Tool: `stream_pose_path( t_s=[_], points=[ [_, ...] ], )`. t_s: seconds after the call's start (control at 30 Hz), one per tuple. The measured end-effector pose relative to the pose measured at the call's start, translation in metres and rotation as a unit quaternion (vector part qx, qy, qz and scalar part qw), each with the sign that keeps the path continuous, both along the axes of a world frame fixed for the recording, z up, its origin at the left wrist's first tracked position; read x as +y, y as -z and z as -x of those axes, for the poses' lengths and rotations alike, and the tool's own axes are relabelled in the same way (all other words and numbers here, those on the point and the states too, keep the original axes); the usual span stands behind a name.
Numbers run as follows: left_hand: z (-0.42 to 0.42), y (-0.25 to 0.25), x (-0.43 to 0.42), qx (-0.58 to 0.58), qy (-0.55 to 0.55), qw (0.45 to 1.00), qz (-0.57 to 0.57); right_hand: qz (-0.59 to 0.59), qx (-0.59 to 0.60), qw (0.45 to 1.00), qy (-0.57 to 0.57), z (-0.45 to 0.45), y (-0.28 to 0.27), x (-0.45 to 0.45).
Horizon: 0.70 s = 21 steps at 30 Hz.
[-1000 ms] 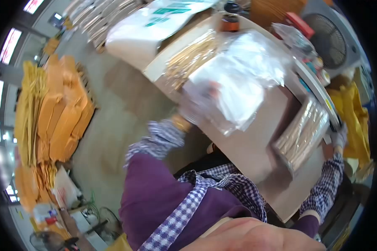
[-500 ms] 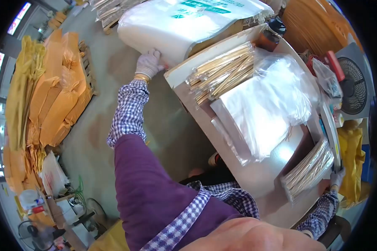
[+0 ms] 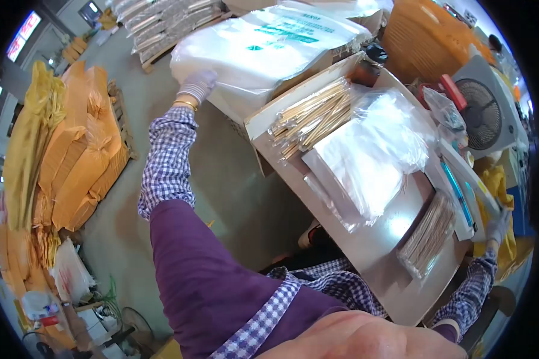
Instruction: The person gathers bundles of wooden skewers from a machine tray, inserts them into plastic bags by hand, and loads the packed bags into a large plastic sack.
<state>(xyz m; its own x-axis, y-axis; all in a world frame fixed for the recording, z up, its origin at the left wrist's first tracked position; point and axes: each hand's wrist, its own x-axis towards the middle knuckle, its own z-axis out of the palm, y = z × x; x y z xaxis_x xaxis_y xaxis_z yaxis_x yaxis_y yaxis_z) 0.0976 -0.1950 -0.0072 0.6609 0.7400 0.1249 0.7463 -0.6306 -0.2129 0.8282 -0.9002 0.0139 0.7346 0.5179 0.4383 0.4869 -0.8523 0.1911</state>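
Note:
My left hand [image 3: 199, 85], in a pale knitted glove, touches the near left edge of a stack of white plastic bags [image 3: 245, 51] with green print. Its fingers are blurred against the plastic, so their grip is unclear. At the far right my gloved right hand [image 3: 498, 227] is closed around the end of a long pale bar [image 3: 482, 188]. Beside that bar, a blue strip [image 3: 455, 184] lies along a light base. Near it on the table, a clear-wrapped bundle of thin sticks [image 3: 428, 234] lies slantwise.
On the table [image 3: 395, 293], clear plastic bags [image 3: 365, 155] lie beside packets of wooden sticks [image 3: 311, 116]. A dark jar [image 3: 365, 72] and a fan [image 3: 480, 113] stand at the back right. Orange sacks [image 3: 87, 149] are piled at left. More wrapped bundles [image 3: 167, 24] rest on a pallet.
My left hand has moved slightly left along the bag stack's edge. My right hand and the pale bar have swung outward to the right, away from the base, and the blue strip now shows.

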Motion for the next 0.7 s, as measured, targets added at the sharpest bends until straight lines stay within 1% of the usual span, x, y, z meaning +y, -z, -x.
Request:
stream_pose_path(
  t_s=[0.03, 0.07, 0.1, 0.17, 0.2, 0.23, 0.27, 0.3, 0.33, 0.37, 0.43, 0.47, 0.5, 0.53, 0.57, 0.6, 0.63, 0.7],
  points=[
    [0.005, -0.023, -0.002, -0.035, -0.018, 0.999, 0.014, 0.004, -0.095, 0.995, -0.005, 0.045, -0.014, 0.021],
    [0.011, -0.045, -0.01, -0.118, -0.021, 0.992, 0.037, -0.021, -0.109, 0.99, -0.091, 0.066, -0.014, 0.035],
    [0.013, -0.059, -0.015, -0.119, -0.016, 0.992, 0.028, -0.047, -0.123, 0.975, -0.178, 0.086, -0.01, 0.051],
    [0.02, -0.086, -0.019, -0.203, -0.03, 0.976, 0.08, -0.015, 0.017, 0.982, -0.188, 0.157, -0.013, 0.092],
    [0.019, -0.098, -0.023, -0.134, -0.004, 0.99, 0.051, -0.019, 0.024, 0.967, -0.254, 0.203, -0.019, 0.11],
    [0.019, -0.104, -0.031, -0.131, 0.0, 0.99, 0.043, -0.022, 0.031, 0.948, -0.317, 0.246, -0.025, 0.127],
    [0.017, -0.106, -0.042, -0.116, 0.004, 0.991, 0.073, -0.032, 0.067, 0.931, -0.358, 0.279, -0.026, 0.141],
    [0.013, -0.107, -0.054, -0.1, 0.009, 0.989, 0.105, -0.041, 0.104, 0.911, -0.396, 0.307, -0.027, 0.152],
    [0.008, -0.108, -0.07, -0.105, 0.06, 0.99, 0.078, -0.055, 0.171, 0.88, -0.441, 0.334, -0.03, 0.16],
    [0.003, -0.108, -0.086, -0.093, 0.072, 0.99, 0.077, -0.07, 0.236, 0.841, -0.481, 0.359, -0.031, 0.167],
    [-0.011, -0.102, -0.118, -0.232, 0.091, 0.957, 0.152, -0.059, 0.335, 0.817, -0.465, 0.397, -0.018, 0.182],
    [-0.025, -0.117, -0.153, -0.244, 0.023, 0.932, 0.267, -0.073, 0.403, 0.787, -0.462, 0.418, -0.015, 0.191],
    [-0.031, -0.117, -0.172, -0.288, 0.062, 0.885, 0.36, -0.089, 0.468, 0.75, -0.458, 0.441, -0.012, 0.203],
    [-0.037, -0.117, -0.191, -0.327, 0.097, 0.826, 0.448, -0.124, 0.579, 0.682, -0.429, 0.464, -0.01, 0.215],
    [-0.045, -0.116, -0.218, -0.351, 0.102, 0.783, 0.503, -0.16, 0.678, 0.599, -0.395, 0.486, -0.006, 0.228],
    [-0.05, -0.111, -0.241, -0.354, 0.092, 0.753, 0.546, -0.222, 0.665, 0.57, -0.429, 0.505, 0.012, 0.244],
    [-0.055, -0.116, -0.271, -0.325, 0.095, 0.763, 0.55, -0.28, 0.646, 0.54, -0.461, 0.523, 0.023, 0.257],
    [-0.064, -0.103, -0.298, -0.25, 0.11, 0.794, 0.542, -0.321, 0.682, 0.496, -0.431, 0.549, 0.002, 0.27]
  ],
)
